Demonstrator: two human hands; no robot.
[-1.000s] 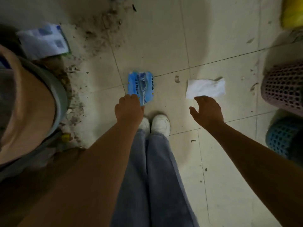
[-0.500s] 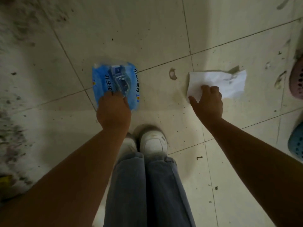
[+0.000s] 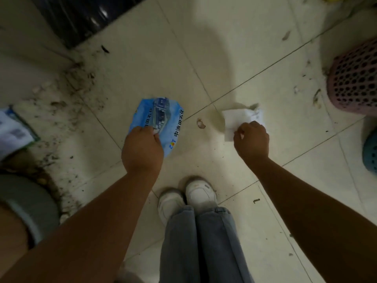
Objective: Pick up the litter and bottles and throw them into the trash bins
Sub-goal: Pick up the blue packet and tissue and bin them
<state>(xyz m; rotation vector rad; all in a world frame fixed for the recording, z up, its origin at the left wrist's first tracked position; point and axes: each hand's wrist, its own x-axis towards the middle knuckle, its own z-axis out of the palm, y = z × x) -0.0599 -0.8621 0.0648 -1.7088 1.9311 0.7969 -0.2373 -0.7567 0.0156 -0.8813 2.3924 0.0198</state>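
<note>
My left hand is closed on the near edge of a blue printed wrapper, which hangs lifted above the tiled floor in the middle of the view. My right hand pinches a crumpled white paper tissue, raised off the floor to the right of the wrapper. A pink perforated trash bin stands at the right edge, and a blue perforated bin sits just below it, mostly cut off by the frame.
A white and blue paper packet lies at the left edge amid dirt and debris. A grey round container fills the lower left. A black object stands at the top left. My white shoes are below centre.
Both hands have closed on their items and lifted them off the floor. The view has pulled back and up, bringing the bins and the left-side packet back into sight.
</note>
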